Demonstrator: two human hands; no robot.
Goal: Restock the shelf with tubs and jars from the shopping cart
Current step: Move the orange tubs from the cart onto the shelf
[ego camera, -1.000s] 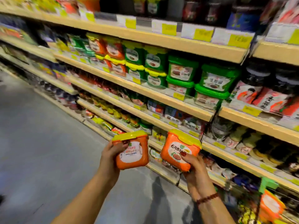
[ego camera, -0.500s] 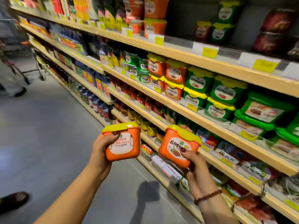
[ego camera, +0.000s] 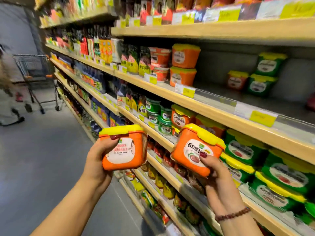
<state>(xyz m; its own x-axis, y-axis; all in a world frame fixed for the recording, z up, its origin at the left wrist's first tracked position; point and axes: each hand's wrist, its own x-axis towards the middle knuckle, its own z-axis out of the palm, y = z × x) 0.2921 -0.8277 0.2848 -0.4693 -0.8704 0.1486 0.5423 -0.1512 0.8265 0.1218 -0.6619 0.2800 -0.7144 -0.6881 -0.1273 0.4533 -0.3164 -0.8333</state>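
Tubs held: two, orange, yellow-lidded, before the shelf (ego camera: 213, 111).
Left tub (ego camera: 125, 150): upright, my left hand (ego camera: 98, 160) curled round it.
Right tub (ego camera: 192, 155): tilted, my right hand (ego camera: 218, 178) gripping it from below.
Shelved stacks: two orange tubs (ego camera: 185, 57), two green tubs (ego camera: 269, 64).
Cart (ego camera: 34, 77): one, down the aisle.

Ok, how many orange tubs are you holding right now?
2. The upright tub is in the left hand; the tilted tub is in the right hand. None looks hidden behind them.
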